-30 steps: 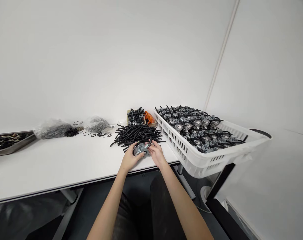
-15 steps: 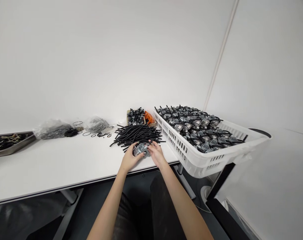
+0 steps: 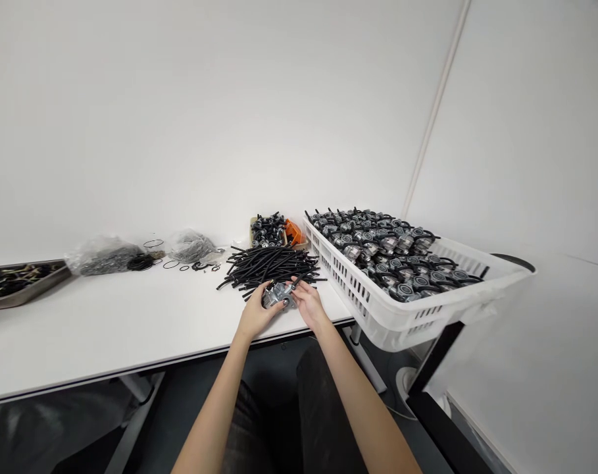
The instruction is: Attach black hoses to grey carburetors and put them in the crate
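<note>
A silver metal carburetor point(image 3: 277, 295) is held just above the front of the table. My left hand point(image 3: 254, 317) closes around its left side, with the thumb across the near face. At its right side, my right hand point(image 3: 309, 307) pinches a short black rubber hose point(image 3: 296, 282), whose tip points up and right. Whether the hose's lower end sits on the carburetor is hidden by the fingers. Right behind both hands lies a loose pile of black hoses point(image 3: 266, 264).
On the right, a white slotted crate point(image 3: 407, 322) holds rows of carburetors with hoses. Behind the pile stand a bin of small black-and-metal parts point(image 3: 268, 230) and an orange basket point(image 3: 293, 232). Bagged parts point(image 3: 104, 255), rings point(image 3: 170, 264) and a metal tray point(image 3: 27, 293) lie leftward.
My right fingers have shifted slightly around the hose, and its tip leans a little further right. My left hand and the carburetor have stayed in place.
</note>
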